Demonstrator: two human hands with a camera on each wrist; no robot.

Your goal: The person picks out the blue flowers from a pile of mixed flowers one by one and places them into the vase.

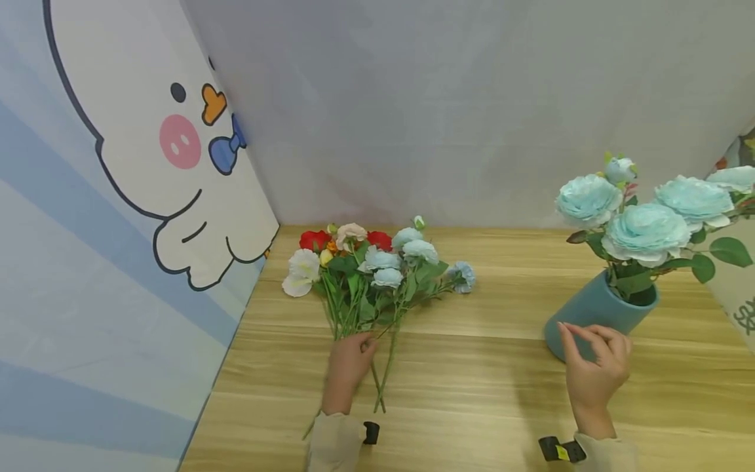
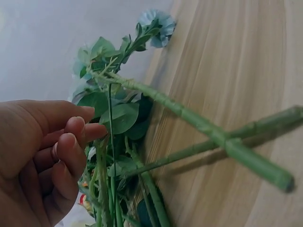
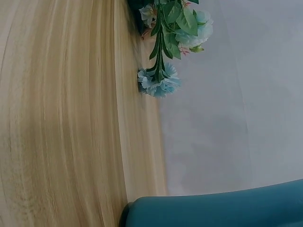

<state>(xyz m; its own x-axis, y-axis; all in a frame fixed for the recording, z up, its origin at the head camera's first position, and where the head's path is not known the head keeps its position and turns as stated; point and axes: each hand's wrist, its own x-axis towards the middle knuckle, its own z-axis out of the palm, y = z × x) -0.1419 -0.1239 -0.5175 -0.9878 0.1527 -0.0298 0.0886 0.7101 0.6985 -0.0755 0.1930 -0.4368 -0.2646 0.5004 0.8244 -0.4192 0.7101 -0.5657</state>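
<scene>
My left hand (image 1: 352, 357) is at the stems of an artificial flower bunch (image 1: 383, 269) lying on the table. In the left wrist view, its fingers (image 2: 71, 146) bend loosely beside a thin green stem (image 2: 111, 142), with nothing visibly gripped. Two thicker stems (image 2: 189, 120) cross to the right of that hand. My right hand (image 1: 597, 367) hovers in front of a blue vase (image 1: 580, 314), fingers bent and thumb near the index fingertip, nothing seen between them. Large pale-blue flowers (image 1: 647, 231) stand in the vase. The right wrist view shows the vase (image 3: 213, 208) but not the hand.
The wooden table (image 1: 460, 393) meets a grey backdrop (image 1: 442, 118) at the back. A cartoon-printed panel (image 1: 135, 144) borders the left side. At the far right is a pale item with dark markings (image 1: 740, 288), partly cut off. One blue bloom (image 1: 463, 276) sticks out right from the bunch.
</scene>
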